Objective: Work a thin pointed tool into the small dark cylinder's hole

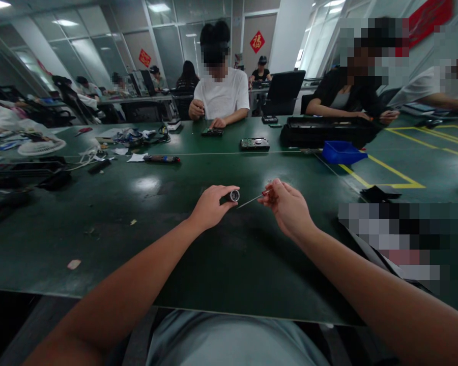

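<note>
The only sign that could be read was the gold character 福 on a red diamond paper (257, 41) on the far wall at about twelve o'clock, while a similar red diamond (144, 57) at eleven o'clock and a red banner (429, 18) at one o'clock were too blurred to read.

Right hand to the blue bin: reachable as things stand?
Probably yes. Only bare table lies between the right hand and the blue bin, further out and to its right. The hand is pinching a thin tool, though, so grasping the bin may be awkward.
</note>
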A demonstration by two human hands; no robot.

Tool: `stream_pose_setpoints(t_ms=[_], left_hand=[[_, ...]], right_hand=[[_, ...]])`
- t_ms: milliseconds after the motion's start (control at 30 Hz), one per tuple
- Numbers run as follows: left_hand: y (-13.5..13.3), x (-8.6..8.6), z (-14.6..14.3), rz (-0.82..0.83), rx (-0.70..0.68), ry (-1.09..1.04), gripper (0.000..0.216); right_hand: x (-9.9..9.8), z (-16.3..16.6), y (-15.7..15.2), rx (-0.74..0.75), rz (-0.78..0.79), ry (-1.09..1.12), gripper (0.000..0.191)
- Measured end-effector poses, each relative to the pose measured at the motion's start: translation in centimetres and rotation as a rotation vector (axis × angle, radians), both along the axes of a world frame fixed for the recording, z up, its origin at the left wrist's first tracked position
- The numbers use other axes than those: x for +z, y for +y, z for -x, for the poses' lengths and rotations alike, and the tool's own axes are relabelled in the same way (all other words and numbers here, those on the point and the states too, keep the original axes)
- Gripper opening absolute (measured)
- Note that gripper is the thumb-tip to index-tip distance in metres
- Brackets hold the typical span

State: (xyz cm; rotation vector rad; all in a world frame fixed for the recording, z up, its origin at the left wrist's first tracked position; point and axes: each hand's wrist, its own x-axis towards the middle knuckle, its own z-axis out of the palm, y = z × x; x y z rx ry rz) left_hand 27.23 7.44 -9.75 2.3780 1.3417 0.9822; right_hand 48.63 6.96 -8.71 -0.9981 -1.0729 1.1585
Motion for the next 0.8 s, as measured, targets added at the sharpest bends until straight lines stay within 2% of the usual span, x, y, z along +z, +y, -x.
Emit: stream_pose_setpoints(t_ms=[167, 567, 700, 800], left_hand=[[0.1, -0.2, 0.0, 0.038, 0.004, 0.013, 0.040], [-0.1, -0.3, -0.1, 0.024, -0.021, 0.021, 0.039], [0.0, -0.4, -0.1, 0.014, -0.029, 0.013, 0.039], [0.0, -0.4, -0.1, 0.002, -0.015, -0.004, 0.040]], right_hand=[[-0.4, -0.3, 0.0, -0.120, -0.188, -0.190, 0.028], [0.9, 0.1, -1.8, -0.053, -0.371, -0.580, 0.017], [1.1, 0.2, -2.1, -0.032, -0.400, -0.629, 0.015], [1.1, 0.2, -2.2, -0.069, -0.420, -0.665, 0.014]])
